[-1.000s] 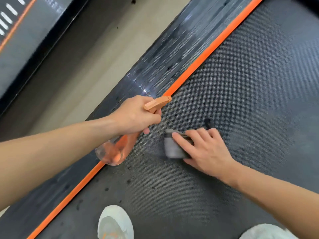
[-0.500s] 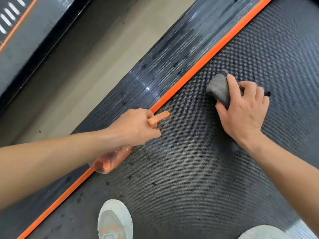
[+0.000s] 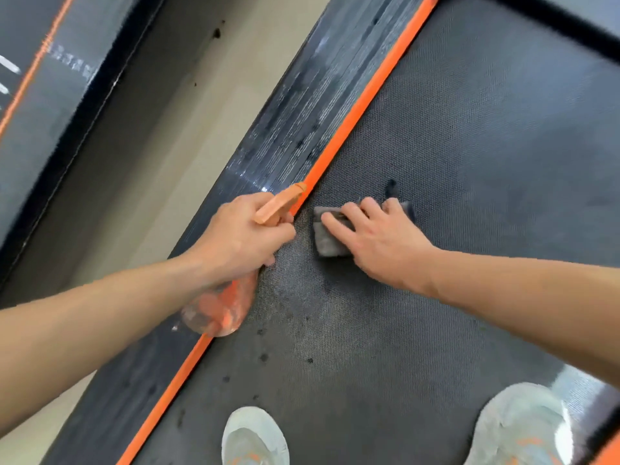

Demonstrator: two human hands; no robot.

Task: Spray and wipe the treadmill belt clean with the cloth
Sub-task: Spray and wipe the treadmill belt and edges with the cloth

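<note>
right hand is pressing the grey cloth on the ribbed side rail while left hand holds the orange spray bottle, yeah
Not quite. The head view shows the right hand pressing the folded grey cloth on the dark textured treadmill belt, just inside the orange stripe, not on the ribbed side rail. The left hand does hold the orange-triggered spray bottle.

We see a charcoal belt (image 3: 469, 162) with a fine dotted weave and black specks at lower centre. A bright orange stripe (image 3: 362, 105) edges it, beside a black, finely ribbed side rail (image 3: 302, 105). The cloth (image 3: 330, 241) is grey, the spray bottle (image 3: 218, 310) clear with orange parts, the shoes (image 3: 255, 437) white with orange flecks.
</note>
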